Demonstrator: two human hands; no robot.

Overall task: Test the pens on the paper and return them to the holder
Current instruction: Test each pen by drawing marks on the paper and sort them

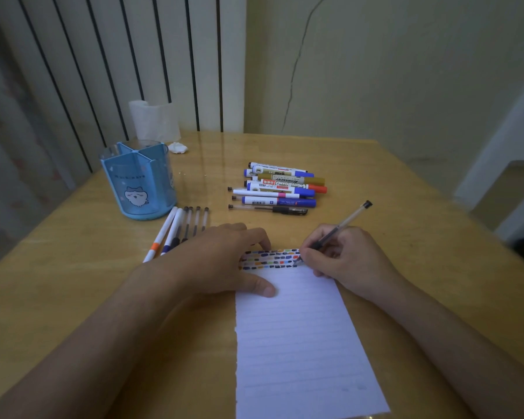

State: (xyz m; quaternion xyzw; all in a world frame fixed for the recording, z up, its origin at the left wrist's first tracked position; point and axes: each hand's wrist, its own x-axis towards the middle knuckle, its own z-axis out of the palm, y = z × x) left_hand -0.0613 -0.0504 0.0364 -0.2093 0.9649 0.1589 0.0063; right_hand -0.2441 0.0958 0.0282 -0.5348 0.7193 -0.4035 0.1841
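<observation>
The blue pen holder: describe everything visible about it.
The blue pen holder is a round cup of translucent light-blue plastic, split inside by partitions into several compartments. Its front bears a white cartoon creature under a line of small lettering. It stands upright on the wooden table, at the far left, with no pens seen in it. A group of pens lies on the table just in front of its base; whether any touches it cannot be told. Neither hand touches it.

The holder (139, 181) at far left is translucent light blue with a white cartoon animal printed on its front. The white paper (300, 337) carries faint blue ruled lines and, along its far edge, rows of small dashes (270, 259) in blue, orange, black and yellow. The table (406, 237) is yellowish wood grain.
</observation>
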